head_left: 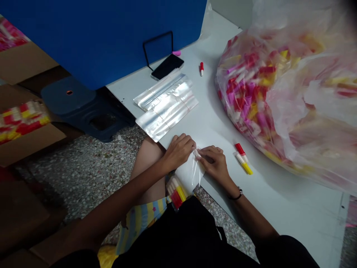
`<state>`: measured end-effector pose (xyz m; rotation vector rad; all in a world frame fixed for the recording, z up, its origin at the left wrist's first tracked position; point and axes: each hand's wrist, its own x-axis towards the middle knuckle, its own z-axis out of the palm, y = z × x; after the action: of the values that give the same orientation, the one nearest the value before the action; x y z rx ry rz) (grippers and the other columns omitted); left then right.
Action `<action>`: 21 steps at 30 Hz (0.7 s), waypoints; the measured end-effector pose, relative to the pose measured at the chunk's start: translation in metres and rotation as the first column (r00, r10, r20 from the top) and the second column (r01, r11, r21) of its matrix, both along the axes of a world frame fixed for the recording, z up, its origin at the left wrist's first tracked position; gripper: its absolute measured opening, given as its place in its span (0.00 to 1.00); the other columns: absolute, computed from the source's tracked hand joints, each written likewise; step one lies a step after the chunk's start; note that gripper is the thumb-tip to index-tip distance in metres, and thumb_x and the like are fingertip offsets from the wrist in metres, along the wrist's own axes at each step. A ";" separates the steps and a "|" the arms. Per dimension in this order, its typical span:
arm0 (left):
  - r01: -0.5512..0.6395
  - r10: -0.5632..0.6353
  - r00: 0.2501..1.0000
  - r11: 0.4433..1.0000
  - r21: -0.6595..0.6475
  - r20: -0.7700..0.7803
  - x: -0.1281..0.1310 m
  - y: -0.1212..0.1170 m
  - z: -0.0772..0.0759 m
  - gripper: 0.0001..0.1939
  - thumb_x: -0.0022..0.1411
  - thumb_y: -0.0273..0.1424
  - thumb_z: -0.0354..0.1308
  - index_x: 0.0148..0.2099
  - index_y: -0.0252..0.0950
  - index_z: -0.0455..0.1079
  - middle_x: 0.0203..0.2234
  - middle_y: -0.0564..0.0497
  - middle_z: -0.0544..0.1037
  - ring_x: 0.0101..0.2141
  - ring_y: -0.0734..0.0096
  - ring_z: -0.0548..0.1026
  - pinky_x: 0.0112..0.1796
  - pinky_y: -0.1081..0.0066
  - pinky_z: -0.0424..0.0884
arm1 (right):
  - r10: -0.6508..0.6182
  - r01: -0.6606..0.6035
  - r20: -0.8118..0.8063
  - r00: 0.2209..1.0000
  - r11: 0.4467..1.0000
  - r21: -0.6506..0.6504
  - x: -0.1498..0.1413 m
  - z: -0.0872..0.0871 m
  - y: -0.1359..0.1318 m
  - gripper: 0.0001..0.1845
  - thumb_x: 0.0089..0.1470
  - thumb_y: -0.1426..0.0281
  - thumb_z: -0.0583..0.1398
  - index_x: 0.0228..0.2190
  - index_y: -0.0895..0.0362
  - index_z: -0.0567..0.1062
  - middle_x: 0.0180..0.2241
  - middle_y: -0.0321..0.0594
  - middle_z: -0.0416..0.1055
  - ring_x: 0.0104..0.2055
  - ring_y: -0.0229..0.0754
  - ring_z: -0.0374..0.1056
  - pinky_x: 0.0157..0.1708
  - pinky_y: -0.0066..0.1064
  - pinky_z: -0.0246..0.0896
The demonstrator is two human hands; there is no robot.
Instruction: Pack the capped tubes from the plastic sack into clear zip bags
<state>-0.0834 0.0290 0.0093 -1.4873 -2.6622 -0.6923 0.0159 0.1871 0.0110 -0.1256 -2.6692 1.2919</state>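
Note:
My left hand (178, 149) and my right hand (214, 162) meet at the near edge of the white table (279, 201). Both pinch the top of a small clear plastic bag (189, 175). The bag hangs over the table edge toward my lap. Red, yellow and pale marker-like pieces (176, 192) sit in its lower end. Just right of my right hand, a red-and-white piece (240, 149) and a yellow-and-white piece (244, 164) lie loose on the table.
A pile of empty clear bags (166, 102) lies beyond my hands. A phone (167, 66) and a red-capped piece (201, 68) are farther back. A huge plastic sack of coloured pieces (290, 89) fills the right. Cardboard boxes (25, 126) and a blue panel (106, 33) stand at left.

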 end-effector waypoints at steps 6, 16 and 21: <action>0.043 -0.041 0.997 0.998 -0.036 0.058 -0.004 -0.002 0.005 0.10 0.68 0.27 0.43 0.36 0.35 0.64 0.35 0.48 0.72 0.39 0.63 0.65 0.37 0.64 0.56 | 0.007 -0.008 -0.106 0.994 1.000 -0.017 0.000 0.001 -0.005 0.05 0.53 0.68 0.62 0.27 0.53 0.75 0.31 0.38 0.76 0.38 0.44 0.69 0.44 0.43 0.56; -0.012 0.014 0.999 0.998 -0.054 0.051 -0.005 -0.002 0.010 0.10 0.68 0.29 0.43 0.38 0.35 0.64 0.37 0.46 0.72 0.39 0.62 0.66 0.37 0.64 0.56 | -0.006 0.013 0.104 0.995 0.998 -0.060 0.006 0.016 0.006 0.11 0.50 0.64 0.63 0.36 0.55 0.75 0.30 0.40 0.73 0.31 0.41 0.67 0.33 0.34 0.62; -0.042 0.045 0.996 0.998 -0.040 0.076 -0.001 0.002 0.017 0.07 0.67 0.28 0.45 0.38 0.36 0.63 0.36 0.49 0.72 0.39 0.63 0.66 0.37 0.63 0.55 | -0.013 0.037 0.247 0.969 0.995 -0.090 0.007 0.025 0.022 0.07 0.49 0.65 0.61 0.27 0.57 0.74 0.25 0.37 0.72 0.27 0.39 0.65 0.29 0.31 0.60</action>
<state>-0.0841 0.0315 0.0259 -1.4347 -2.7714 -0.7141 0.0231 0.2091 0.0357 -0.3536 -2.7966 1.4839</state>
